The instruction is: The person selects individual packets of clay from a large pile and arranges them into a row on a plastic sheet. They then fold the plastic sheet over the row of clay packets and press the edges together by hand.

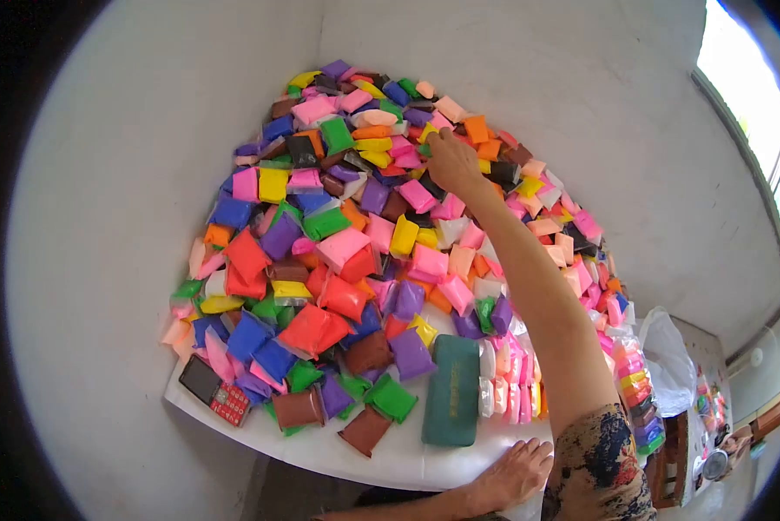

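My right hand [452,162] reaches into the upper part of a big pile of coloured packets, its fingers pressed together by a yellow packet [428,132]; what they hold, if anything, is too small to tell. Near the table's front edge my left hand [513,475] lies on the white tabletop [390,466], fingers lying flat and holding nothing. Above the left hand is a group of pink and white packets [513,373] in rows. Beside them lies a green case [451,391]. Orange packets [476,129] sit right of my right hand.
A phone with red keys [230,405] lies at the table's left front edge. At the right are a stack of coloured packets in clear wrap [638,391] and a white plastic bag [668,360]. Walls stand behind and to the left; a window [746,95] is at the upper right.
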The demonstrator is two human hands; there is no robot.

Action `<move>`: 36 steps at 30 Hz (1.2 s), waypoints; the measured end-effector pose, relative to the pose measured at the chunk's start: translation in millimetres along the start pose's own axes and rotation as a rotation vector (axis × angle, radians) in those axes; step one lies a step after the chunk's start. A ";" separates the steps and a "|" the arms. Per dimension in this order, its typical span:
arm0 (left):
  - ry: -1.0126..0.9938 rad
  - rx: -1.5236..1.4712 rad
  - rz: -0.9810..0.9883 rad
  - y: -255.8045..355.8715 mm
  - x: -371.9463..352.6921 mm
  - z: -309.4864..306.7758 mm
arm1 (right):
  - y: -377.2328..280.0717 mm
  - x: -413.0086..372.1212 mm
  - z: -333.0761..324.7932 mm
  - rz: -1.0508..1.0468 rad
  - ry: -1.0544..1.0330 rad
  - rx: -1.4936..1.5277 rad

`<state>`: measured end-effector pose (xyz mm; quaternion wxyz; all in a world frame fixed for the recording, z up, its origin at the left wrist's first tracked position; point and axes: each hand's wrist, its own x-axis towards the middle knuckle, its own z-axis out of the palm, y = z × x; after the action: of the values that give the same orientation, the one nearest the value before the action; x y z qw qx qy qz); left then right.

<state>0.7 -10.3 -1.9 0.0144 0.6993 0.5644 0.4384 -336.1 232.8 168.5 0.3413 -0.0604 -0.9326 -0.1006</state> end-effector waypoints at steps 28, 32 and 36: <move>0.070 -1.038 -0.103 -10.1 -8.2 25.3 | -138.1 59.8 30.3 -0.095 0.180 0.198; -0.103 -0.238 -0.057 -6.5 -3.8 0.6 | -113.3 28.5 -16.6 -0.092 0.242 0.333; -0.219 -0.177 -0.093 -13.0 -1.0 31.1 | -83.2 -67.5 -108.1 0.177 -0.069 1.213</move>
<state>10.2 8.3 -28.4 0.1581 0.7120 0.5505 0.4063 -232.5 124.2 193.3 0.2916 0.0640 -0.8256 0.4788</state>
